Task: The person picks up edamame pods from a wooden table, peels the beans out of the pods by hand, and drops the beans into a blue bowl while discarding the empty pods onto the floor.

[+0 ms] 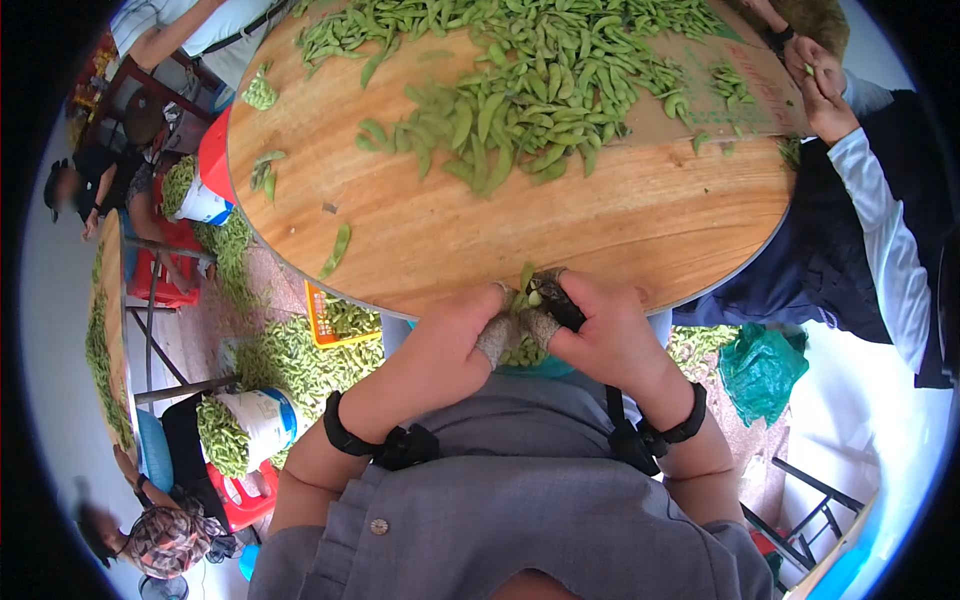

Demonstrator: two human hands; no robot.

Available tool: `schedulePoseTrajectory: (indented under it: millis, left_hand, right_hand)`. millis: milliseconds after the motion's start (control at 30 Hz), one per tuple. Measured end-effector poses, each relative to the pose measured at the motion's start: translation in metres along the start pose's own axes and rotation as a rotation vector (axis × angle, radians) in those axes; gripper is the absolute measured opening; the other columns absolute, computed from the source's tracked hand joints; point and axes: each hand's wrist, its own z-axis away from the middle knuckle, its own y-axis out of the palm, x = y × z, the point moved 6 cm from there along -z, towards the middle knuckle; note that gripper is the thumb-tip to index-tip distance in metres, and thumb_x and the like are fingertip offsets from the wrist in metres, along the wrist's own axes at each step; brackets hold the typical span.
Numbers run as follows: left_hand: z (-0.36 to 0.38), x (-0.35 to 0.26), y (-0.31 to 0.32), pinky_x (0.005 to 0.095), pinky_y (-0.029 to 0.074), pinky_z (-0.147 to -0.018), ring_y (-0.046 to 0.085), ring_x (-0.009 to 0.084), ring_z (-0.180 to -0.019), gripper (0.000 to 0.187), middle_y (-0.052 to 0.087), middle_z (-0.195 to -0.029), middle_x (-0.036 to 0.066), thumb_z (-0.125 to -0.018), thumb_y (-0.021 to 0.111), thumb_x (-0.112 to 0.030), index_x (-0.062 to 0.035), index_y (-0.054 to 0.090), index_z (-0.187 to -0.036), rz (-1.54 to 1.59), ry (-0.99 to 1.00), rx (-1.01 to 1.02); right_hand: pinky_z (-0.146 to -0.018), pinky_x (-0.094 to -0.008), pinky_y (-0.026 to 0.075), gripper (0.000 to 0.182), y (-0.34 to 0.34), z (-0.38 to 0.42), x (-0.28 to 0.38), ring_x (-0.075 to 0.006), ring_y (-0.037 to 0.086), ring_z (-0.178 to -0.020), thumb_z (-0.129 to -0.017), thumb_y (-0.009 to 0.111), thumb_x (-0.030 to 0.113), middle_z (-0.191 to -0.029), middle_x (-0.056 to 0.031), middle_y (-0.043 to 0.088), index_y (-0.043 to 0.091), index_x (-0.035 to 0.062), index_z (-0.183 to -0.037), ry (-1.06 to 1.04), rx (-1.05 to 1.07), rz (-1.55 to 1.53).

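Left hand [455,335] and right hand [600,335], each grip clenched on one green pod [527,285] (at the round table [600,230] edge).

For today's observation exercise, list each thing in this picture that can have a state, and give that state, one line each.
Left hand: closed on a pod, fingertips wrapped.
Right hand: closed on the same pod.
Pod: split open, held at the table edge.
Pile of pods: heaped loose on the round table.
White bucket: upright, heaped full of pods.
Co-worker's hands: together on a pod.
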Motion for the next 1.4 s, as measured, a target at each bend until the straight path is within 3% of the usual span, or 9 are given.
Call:
schedulePoseTrajectory:
  millis: [300,433,500,600,667,833,1033,1167,1400]
  left_hand:
    - [0.004,0.002,0.007,0.0496,0.044,-0.074,0.053,0.0478,-0.087,0.031,0.055,-0.09,0.027,-0.067,0.049,0.006,0.0035,0.05,-0.098,-0.143,0.019,0.066]
    - [0.009,0.011,-0.002,0.0487,0.045,-0.073,0.054,0.0458,-0.087,0.032,0.057,-0.091,0.026,-0.068,0.05,0.005,0.0021,0.052,-0.1,-0.077,0.007,0.049]
    - [0.017,0.023,-0.031,0.0468,0.046,-0.074,0.056,0.043,-0.087,0.037,0.058,-0.091,0.024,-0.069,0.051,0.005,0.0009,0.054,-0.105,-0.137,-0.023,-0.326]
    - [0.03,0.044,-0.067,0.0412,0.048,-0.074,0.056,0.0429,-0.084,0.043,0.058,-0.088,0.021,-0.067,0.047,0.008,0.0002,0.056,-0.109,-0.384,-0.012,-0.557]
    - [0.046,0.077,-0.087,0.0446,0.048,-0.074,0.056,0.0431,-0.089,0.044,0.058,-0.095,0.021,-0.067,0.048,0.008,0.0013,0.055,-0.11,-0.772,-0.291,-0.616]
    - [0.118,0.125,-0.12,0.0479,0.047,-0.074,0.057,0.0429,-0.086,0.043,0.058,-0.095,0.023,-0.067,0.05,0.009,0.0003,0.056,-0.108,-0.954,-0.486,-0.805]
    - [0.145,0.135,-0.128,0.0467,0.047,-0.083,0.055,0.0428,-0.098,0.053,0.055,-0.109,0.026,-0.07,0.051,0.008,-0.0012,0.051,-0.123,-0.854,-0.734,-0.74]
    - [0.11,0.083,-0.12,0.0462,0.041,-0.094,0.048,0.0404,-0.111,0.053,0.049,-0.123,0.024,-0.074,0.058,0.006,-0.0014,0.051,-0.125,-1.009,-0.411,-0.906]
    - [0.028,0.028,-0.077,0.0435,0.041,-0.094,0.051,0.0378,-0.108,0.041,0.053,-0.119,0.02,-0.075,0.062,-0.003,-0.0011,0.057,-0.115,-0.483,0.031,-0.703]
  right_hand:
    - [-0.062,-0.0447,0.047,0.028,0.016,-0.001,-0.005,-0.0402,0.058,-0.073,-0.066,0.067,0.013,-0.073,-0.0191,0.057,0.051,0.0013,-0.085,0.021,0.029,0.206]
    - [-0.061,-0.0426,0.047,0.029,0.01,0.004,-0.018,-0.0382,0.059,-0.071,-0.066,0.067,0.013,-0.073,-0.0177,0.057,0.052,0.0012,-0.087,0.127,0.006,-0.042]
    - [-0.061,-0.0415,0.047,0.029,0.011,0.006,-0.021,-0.037,0.059,-0.071,-0.066,0.067,0.013,-0.073,-0.0172,0.057,0.053,0.0012,-0.088,0.216,0.011,-0.171]
    - [-0.06,-0.0405,0.048,0.028,0.021,0.013,-0.005,-0.0353,0.06,-0.07,-0.07,0.068,0.015,-0.072,-0.0165,0.059,0.055,0.0015,-0.091,0.074,0.108,-0.076]
    - [-0.06,-0.0358,0.048,0.023,0.036,0.021,-0.001,-0.032,0.06,-0.067,-0.073,0.068,0.013,-0.075,-0.014,0.06,0.06,0.0032,-0.091,-0.123,0.197,0.255]
    - [-0.06,-0.0414,0.047,0.021,0.036,0.021,0.002,-0.0361,0.059,-0.068,-0.076,0.069,0.018,-0.074,-0.0164,0.059,0.058,0.0036,-0.088,-0.04,0.206,0.264]
    - [-0.061,-0.0474,0.047,0.022,0.012,-0.043,0.003,-0.0422,0.058,-0.07,-0.079,0.064,0.017,-0.075,-0.0214,0.059,0.054,0.0014,-0.091,-0.078,0.046,0.352]
    - [-0.062,-0.0471,0.049,0.026,0.025,-0.108,-0.004,-0.0414,0.06,-0.069,-0.079,0.066,0.02,-0.075,-0.0211,0.06,0.053,-0.0012,-0.089,-0.083,-0.133,0.46]
    - [-0.064,-0.0441,0.051,0.029,0.04,-0.124,-0.005,-0.04,0.063,-0.074,-0.074,0.07,0.018,-0.073,-0.0205,0.062,0.054,-0.0008,-0.088,0.077,-0.092,0.61]
